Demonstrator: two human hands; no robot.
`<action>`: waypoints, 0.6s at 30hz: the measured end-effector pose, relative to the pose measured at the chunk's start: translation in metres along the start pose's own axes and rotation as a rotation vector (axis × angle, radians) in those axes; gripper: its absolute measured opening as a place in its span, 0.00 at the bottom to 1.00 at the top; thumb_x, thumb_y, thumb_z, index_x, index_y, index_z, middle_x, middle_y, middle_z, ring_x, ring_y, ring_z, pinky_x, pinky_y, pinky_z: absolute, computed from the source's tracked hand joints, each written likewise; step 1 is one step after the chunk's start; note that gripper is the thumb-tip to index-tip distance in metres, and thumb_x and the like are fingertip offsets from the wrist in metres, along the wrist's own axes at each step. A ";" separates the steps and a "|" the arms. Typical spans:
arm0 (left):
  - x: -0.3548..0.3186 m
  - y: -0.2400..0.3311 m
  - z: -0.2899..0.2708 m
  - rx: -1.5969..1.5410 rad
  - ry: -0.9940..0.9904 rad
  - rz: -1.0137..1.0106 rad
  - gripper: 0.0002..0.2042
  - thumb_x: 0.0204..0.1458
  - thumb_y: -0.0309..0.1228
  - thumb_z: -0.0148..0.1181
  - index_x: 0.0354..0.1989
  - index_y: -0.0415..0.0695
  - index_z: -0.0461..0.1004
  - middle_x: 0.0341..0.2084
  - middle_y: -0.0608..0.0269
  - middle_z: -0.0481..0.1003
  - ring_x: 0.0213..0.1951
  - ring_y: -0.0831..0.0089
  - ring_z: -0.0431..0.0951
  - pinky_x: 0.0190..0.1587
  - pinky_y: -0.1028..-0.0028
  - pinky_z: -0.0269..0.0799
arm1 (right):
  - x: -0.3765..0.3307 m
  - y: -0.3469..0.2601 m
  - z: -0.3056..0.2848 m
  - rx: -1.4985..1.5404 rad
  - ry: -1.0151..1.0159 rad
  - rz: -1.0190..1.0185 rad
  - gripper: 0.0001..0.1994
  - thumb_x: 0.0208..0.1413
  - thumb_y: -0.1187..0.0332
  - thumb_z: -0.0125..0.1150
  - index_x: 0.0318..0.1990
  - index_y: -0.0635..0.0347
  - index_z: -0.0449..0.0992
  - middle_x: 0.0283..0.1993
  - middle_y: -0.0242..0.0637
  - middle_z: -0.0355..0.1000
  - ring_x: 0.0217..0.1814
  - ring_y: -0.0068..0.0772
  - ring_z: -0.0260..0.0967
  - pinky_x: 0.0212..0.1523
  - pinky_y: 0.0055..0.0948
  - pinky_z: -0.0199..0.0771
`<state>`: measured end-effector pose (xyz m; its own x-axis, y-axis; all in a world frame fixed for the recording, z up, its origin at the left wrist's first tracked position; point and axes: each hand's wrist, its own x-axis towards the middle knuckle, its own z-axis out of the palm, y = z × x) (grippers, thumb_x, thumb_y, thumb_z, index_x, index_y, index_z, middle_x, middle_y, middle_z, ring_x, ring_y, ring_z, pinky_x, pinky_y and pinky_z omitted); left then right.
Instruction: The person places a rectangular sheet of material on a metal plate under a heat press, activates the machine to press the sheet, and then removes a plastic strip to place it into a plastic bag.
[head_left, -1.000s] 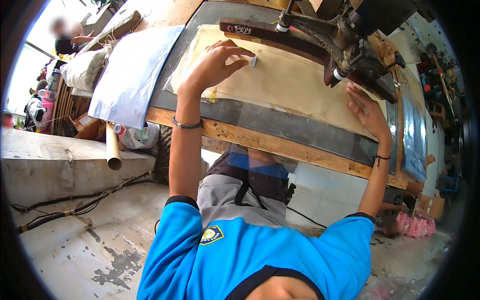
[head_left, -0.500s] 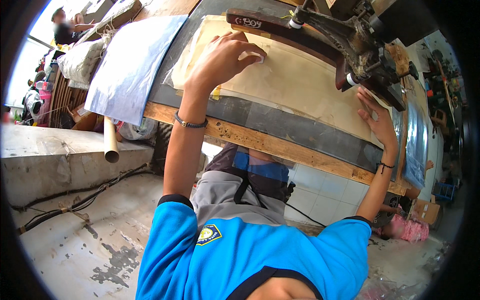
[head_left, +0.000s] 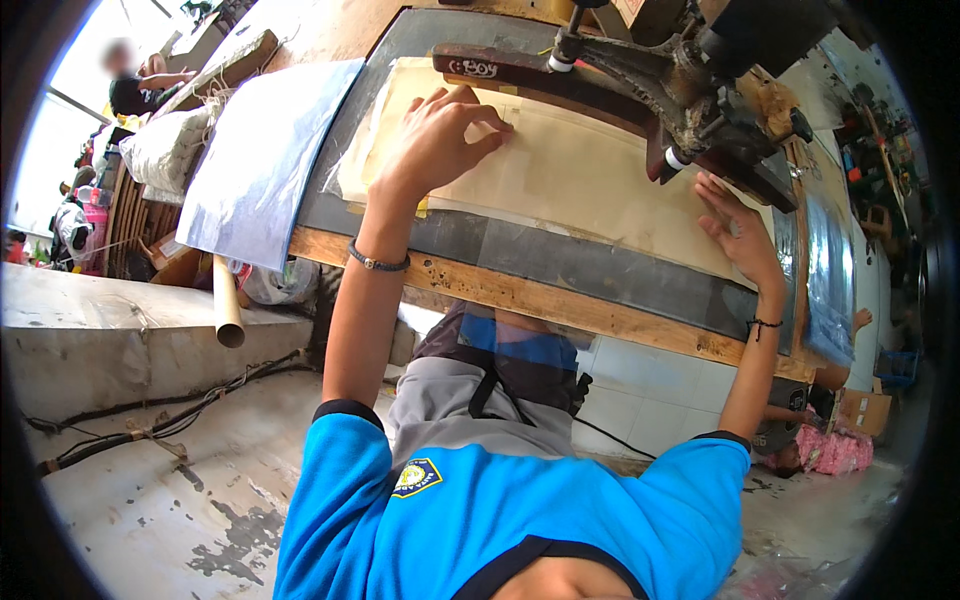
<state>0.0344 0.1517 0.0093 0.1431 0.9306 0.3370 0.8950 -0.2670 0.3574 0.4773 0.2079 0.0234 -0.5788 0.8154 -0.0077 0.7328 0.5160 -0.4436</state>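
A cream-coloured sheet [head_left: 590, 185], perhaps of thin board, lies across a dark grey work surface [head_left: 600, 258]. Over its left part rests my left hand [head_left: 435, 140], thumb and forefinger brought together in a pinch; whatever is between their tips is too small to make out. At the sheet's right end my right hand [head_left: 738, 235] lies with fingers stretched out, holding nothing. Just beyond my right fingertips, a dark wooden bar [head_left: 560, 90] on a black metal machine arm [head_left: 650, 80] hangs over the sheet's far side.
A clear plastic sheet [head_left: 265, 165] covers the table's left end, and more plastic [head_left: 828, 280] hangs at the right. The wooden table edge [head_left: 560, 295] runs before me. A cardboard tube [head_left: 228, 305] juts out below left. Another person [head_left: 135, 90] is at the far left.
The view has shifted slightly. My left thumb and forefinger are closer together; a small white spot seen earlier at the thumb no longer shows. My right hand stays at the sheet's right end.
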 end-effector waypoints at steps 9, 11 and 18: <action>0.001 0.008 -0.007 0.111 -0.050 0.035 0.21 0.51 0.55 0.69 0.53 0.67 0.83 0.42 0.65 0.74 0.50 0.68 0.74 0.58 0.62 0.64 | 0.002 -0.008 0.001 0.029 0.006 0.019 0.25 0.64 0.57 0.63 0.67 0.52 0.71 0.74 0.33 0.63 0.80 0.35 0.51 0.77 0.36 0.54; 0.000 0.010 -0.008 0.115 -0.068 0.026 0.21 0.51 0.55 0.69 0.53 0.67 0.83 0.42 0.65 0.74 0.50 0.67 0.74 0.57 0.62 0.64 | 0.002 -0.012 -0.001 -0.006 -0.002 0.019 0.26 0.64 0.57 0.63 0.67 0.52 0.71 0.74 0.33 0.63 0.80 0.36 0.50 0.77 0.37 0.54; -0.001 0.015 -0.004 0.059 -0.004 0.047 0.22 0.49 0.57 0.70 0.51 0.63 0.84 0.40 0.61 0.73 0.49 0.64 0.72 0.54 0.60 0.61 | -0.001 -0.014 -0.001 -0.002 -0.014 0.025 0.26 0.65 0.54 0.61 0.68 0.52 0.70 0.75 0.33 0.62 0.81 0.37 0.49 0.77 0.38 0.55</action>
<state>0.0456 0.1460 0.0175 0.1869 0.9183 0.3489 0.9106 -0.2952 0.2892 0.4680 0.1996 0.0309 -0.5648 0.8246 -0.0314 0.7482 0.4957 -0.4411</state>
